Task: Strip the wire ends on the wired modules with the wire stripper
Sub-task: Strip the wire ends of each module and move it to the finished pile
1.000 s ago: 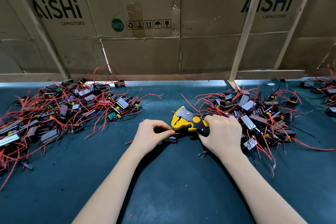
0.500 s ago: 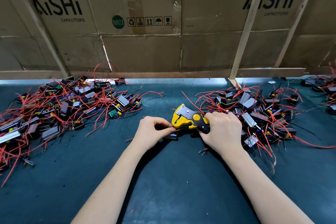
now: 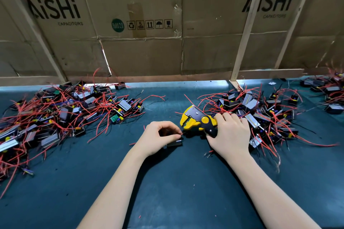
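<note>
- The right hand grips the handles of the yellow and black stripper, fingers curled round them; the tool's head points left, and its jaws stand slightly apart.
- The left hand pinches a red wire between thumb and forefinger, the wire's tip just at the stripper's mouth; whether it sits inside the jaws I cannot tell.
- That wire belongs to a small dark module that lies on the mat under the left hand's fingers, just near of the stripper.
- A heap of modules with red wires lies to the right, touching the right hand's far side.
- A larger heap spreads over the left of the mat, well apart from both hands.
- More modules lie at the far right edge.
- Small red wire scraps dot the near mat.
- A cardboard wall with wooden battens closes the far side.
</note>
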`<state>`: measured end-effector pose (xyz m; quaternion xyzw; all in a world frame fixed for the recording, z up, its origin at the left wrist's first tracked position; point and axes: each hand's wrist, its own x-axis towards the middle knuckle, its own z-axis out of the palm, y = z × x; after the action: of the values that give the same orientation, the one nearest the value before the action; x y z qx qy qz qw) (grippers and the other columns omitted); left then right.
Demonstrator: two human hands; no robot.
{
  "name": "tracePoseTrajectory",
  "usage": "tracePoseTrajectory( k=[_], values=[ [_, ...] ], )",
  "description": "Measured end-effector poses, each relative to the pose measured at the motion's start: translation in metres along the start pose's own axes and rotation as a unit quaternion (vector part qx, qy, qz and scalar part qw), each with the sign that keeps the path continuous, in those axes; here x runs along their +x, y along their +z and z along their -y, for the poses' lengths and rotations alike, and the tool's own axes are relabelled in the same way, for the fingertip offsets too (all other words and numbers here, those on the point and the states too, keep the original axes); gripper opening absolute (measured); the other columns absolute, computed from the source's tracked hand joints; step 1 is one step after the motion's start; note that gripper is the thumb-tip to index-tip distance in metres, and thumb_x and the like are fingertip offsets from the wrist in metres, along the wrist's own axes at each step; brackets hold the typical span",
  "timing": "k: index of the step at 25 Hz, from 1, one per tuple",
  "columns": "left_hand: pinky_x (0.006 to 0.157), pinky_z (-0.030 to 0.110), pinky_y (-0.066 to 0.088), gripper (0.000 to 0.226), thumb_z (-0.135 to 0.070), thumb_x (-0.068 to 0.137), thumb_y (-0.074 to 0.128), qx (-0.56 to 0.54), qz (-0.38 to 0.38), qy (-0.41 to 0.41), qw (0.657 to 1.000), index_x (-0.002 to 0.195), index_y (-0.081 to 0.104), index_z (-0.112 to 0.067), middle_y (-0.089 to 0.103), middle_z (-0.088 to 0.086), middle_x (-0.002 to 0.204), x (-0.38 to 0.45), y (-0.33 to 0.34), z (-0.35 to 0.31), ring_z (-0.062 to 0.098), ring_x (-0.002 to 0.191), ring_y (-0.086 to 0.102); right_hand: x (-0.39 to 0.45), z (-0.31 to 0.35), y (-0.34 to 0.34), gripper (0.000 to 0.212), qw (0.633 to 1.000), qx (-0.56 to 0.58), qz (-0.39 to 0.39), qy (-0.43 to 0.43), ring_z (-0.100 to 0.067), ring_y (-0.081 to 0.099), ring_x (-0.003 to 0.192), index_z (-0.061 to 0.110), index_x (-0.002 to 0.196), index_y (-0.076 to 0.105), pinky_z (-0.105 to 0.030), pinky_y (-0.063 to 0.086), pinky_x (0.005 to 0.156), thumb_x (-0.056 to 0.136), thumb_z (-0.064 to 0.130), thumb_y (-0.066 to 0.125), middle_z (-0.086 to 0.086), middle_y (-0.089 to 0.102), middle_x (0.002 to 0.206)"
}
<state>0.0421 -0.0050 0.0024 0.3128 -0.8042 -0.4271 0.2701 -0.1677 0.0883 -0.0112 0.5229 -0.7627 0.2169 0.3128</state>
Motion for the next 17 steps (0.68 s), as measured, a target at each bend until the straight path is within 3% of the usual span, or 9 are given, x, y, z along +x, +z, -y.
tracePoseTrajectory(
  k=[6, 12, 17],
  values=[
    [0.061, 0.010, 0.043, 0.008, -0.010, 0.080, 0.078, -0.021, -0.034, 0.011, 0.999, 0.080, 0.076, -0.017, 0.069, -0.016, 0.070, 0.0008, 0.0014, 0.0036, -0.004, 0.061, 0.058, -0.0006, -0.0048, 0.0050, 0.040, 1.000, 0.011, 0.010, 0.000, -0.032, 0.060, 0.072, 0.012, 0.076, 0.061, -0.038, 0.039, 0.065, 0.057, 0.039, 0.083, -0.007, 0.062, 0.073],
    [0.068, 0.023, 0.048, 0.007, -0.014, 0.082, 0.077, -0.075, -0.014, 0.026, 0.997, 0.081, 0.074, -0.021, 0.069, -0.005, 0.075, 0.0015, -0.0036, 0.0087, 0.011, 0.068, 0.059, 0.0014, -0.0034, 0.0062, 0.039, 1.000, 0.014, 0.006, 0.014, -0.032, 0.060, 0.070, 0.011, 0.075, 0.061, -0.037, 0.038, 0.064, 0.057, 0.037, 0.085, -0.007, 0.062, 0.071],
    [0.071, 0.019, 0.049, 0.004, -0.016, 0.082, 0.076, -0.152, -0.044, 0.014, 0.987, 0.082, 0.074, -0.019, 0.069, -0.005, 0.078, -0.0003, -0.0067, 0.0090, 0.011, 0.073, 0.060, 0.0025, -0.0019, 0.0049, 0.041, 1.000, 0.017, 0.020, 0.011, -0.033, 0.060, 0.074, 0.011, 0.078, 0.063, -0.039, 0.040, 0.066, 0.057, 0.039, 0.085, -0.008, 0.063, 0.074]
  ],
)
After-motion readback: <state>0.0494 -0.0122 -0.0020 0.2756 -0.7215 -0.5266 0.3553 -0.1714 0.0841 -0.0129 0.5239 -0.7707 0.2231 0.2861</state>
